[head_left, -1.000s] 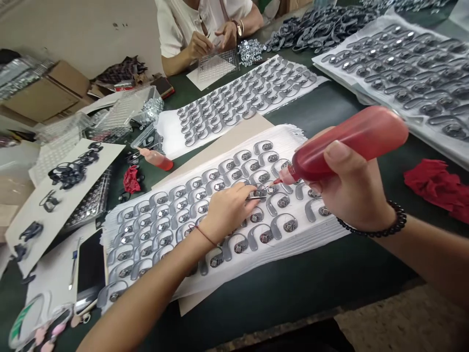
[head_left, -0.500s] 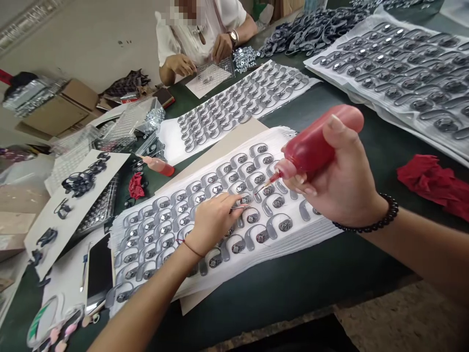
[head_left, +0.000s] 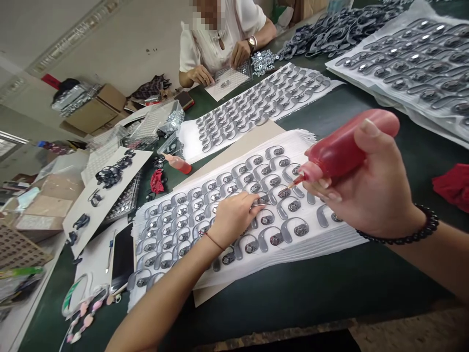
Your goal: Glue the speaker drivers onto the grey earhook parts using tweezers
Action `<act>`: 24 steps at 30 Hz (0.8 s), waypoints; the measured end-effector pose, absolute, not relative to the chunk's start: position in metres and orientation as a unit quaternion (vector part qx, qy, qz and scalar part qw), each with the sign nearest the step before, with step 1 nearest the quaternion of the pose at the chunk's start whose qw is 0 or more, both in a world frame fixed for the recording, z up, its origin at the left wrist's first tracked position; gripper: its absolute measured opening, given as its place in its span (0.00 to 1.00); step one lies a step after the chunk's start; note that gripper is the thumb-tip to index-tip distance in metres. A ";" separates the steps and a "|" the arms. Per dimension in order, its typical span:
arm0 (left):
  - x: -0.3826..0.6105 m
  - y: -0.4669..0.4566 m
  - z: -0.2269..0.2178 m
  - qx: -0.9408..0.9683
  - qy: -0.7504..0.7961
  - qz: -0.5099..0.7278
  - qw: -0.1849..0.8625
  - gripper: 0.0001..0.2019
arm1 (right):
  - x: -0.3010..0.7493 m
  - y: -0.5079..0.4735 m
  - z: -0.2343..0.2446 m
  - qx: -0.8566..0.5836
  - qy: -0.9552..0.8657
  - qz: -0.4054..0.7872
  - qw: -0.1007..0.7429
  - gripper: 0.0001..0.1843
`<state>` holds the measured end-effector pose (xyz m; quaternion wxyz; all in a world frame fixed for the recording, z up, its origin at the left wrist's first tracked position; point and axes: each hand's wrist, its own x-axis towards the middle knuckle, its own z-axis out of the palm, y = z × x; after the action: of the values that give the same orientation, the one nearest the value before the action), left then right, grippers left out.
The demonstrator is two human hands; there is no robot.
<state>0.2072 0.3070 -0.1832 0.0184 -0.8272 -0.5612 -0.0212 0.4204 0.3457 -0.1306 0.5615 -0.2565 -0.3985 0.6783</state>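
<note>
In my right hand [head_left: 381, 181] is a red squeeze bottle [head_left: 348, 146], tilted with its thin needle tip pointing down to the left. The tip is at one of the grey hook-shaped earphone pieces [head_left: 301, 229], by its round part; whether it touches I cannot tell. My left hand [head_left: 236, 215] rests low over the same rows, its fingers pinched on a thin metal tool that looks like tweezers [head_left: 258, 205]. The earphone pieces lie in rows on a stack of white sheets [head_left: 304, 252].
Across the green table [head_left: 293, 293] a person [head_left: 216, 54] handles small parts. More filled sheets [head_left: 205, 151] lie behind and at right. A smaller squeeze bottle [head_left: 179, 164], a phone [head_left: 122, 256], a board with dark pieces [head_left: 86, 200] and red cloth [head_left: 452, 188] are around.
The view has swung left, so everything sits further right in the picture. Both hands stay over nearly the same pieces, still holding the bottle and the thin metal tool.
</note>
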 end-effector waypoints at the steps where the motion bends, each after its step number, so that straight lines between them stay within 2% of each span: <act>1: 0.206 0.307 -0.180 -0.825 -0.565 -0.022 0.009 0.15 | 0.421 0.346 -0.131 -0.258 -0.401 0.674 0.564 0.24; 4: 0.198 0.304 -0.163 -0.773 -0.623 -0.084 -0.087 0.19 | 0.420 0.348 -0.134 -0.253 -0.400 0.675 0.567 0.23; 6: 0.191 0.299 -0.149 -0.708 -0.660 -0.180 -0.178 0.14 | 0.419 0.349 -0.138 -0.255 -0.396 0.676 0.567 0.21; 8: 0.186 0.291 -0.138 -0.657 -0.660 -0.288 -0.223 0.10 | 0.418 0.350 -0.143 -0.261 -0.405 0.668 0.567 0.20; 11: 0.190 0.274 -0.130 -0.648 -0.612 -0.418 -0.176 0.07 | 0.415 0.351 -0.151 -0.281 -0.440 0.647 0.555 0.17; 13: 0.197 0.263 -0.131 -0.699 -0.535 -0.459 -0.117 0.11 | 0.413 0.352 -0.156 -0.293 -0.470 0.636 0.537 0.17; 16: 0.208 0.250 -0.139 -0.805 -0.411 -0.423 -0.063 0.15 | 0.411 0.351 -0.161 -0.303 -0.501 0.628 0.512 0.19; 20: 0.214 0.253 -0.156 -0.890 -0.324 -0.321 -0.010 0.08 | 0.405 0.351 -0.165 -0.310 -0.505 0.633 0.498 0.19; 24: 0.213 0.259 -0.167 -0.909 -0.269 -0.316 0.030 0.08 | 0.413 0.356 -0.148 -0.325 -0.502 0.611 0.518 0.21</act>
<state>0.2129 0.2595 -0.1674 0.0299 -0.9091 -0.2693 -0.3165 0.4135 0.3556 -0.1483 0.5184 -0.3253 -0.5020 0.6111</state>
